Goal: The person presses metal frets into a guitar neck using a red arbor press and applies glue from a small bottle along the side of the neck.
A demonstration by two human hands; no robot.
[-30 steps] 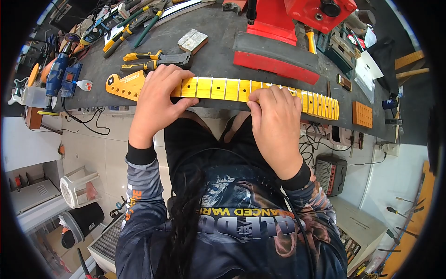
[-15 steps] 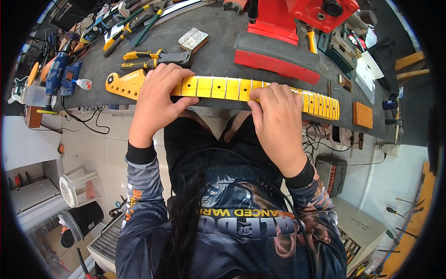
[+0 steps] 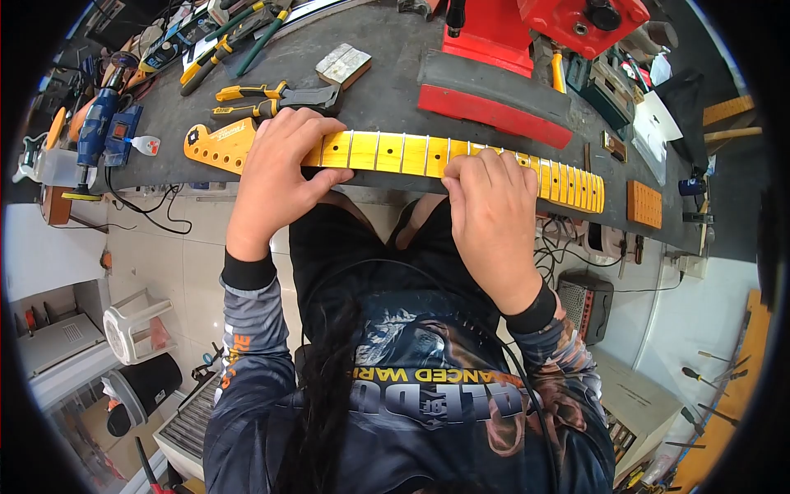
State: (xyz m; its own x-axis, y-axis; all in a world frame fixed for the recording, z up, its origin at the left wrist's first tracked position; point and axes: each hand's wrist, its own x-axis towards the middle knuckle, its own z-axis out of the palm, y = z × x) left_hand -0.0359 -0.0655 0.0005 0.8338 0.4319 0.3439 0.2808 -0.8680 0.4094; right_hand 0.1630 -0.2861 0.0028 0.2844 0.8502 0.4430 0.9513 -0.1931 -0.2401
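Observation:
A yellow guitar neck [image 3: 403,155] lies along the front edge of a dark workbench [image 3: 387,90], headstock [image 3: 216,142] to the left. My left hand [image 3: 280,169] grips the neck near the headstock, thumb under the edge. My right hand [image 3: 492,210] rests on the middle frets, fingertips pinched against the fretboard. Whether it holds something small is hidden by the fingers.
Yellow-handled pliers [image 3: 263,97] and a small block [image 3: 344,64] lie behind the neck. A red vise base [image 3: 494,99] stands at the back. A blue rotary tool [image 3: 97,128] is at far left, an orange block [image 3: 643,204] at right. A plastic stool [image 3: 136,325] stands on the floor.
My right hand has shifted slightly along the frets. The view has tilted a little. My left hand keeps its grip.

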